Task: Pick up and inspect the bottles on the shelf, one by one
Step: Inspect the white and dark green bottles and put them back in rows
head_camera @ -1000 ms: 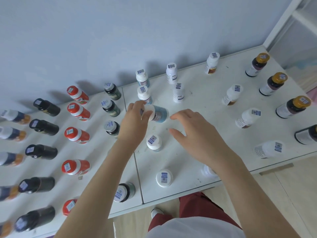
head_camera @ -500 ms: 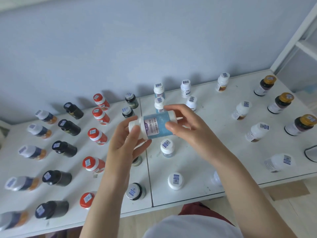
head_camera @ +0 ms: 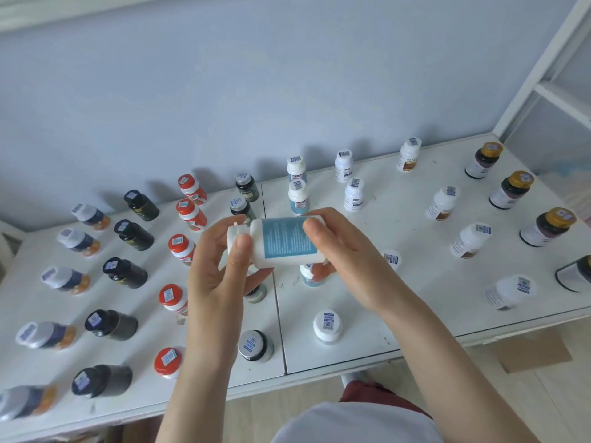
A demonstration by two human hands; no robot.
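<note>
While hovering centre-frame over the shelf (head_camera: 454,289), clamping blue-label bottle (head_camera: 284,241) sideways: left grip (head_camera: 217,276) pinching cap (head_camera: 236,235), right grip (head_camera: 348,257) wrapping base.

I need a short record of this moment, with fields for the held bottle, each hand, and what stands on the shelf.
held item: white bottle with blue label, lifted above the shelf, lying sideways, cap toward the person's left
left hand: holds the cap end, thumb in front
right hand: grips the base end, thumb on the label
shelf: white surface, against a blue wall
standing in rows: red-capped bottles, black bottles, gold-capped bottles
</note>
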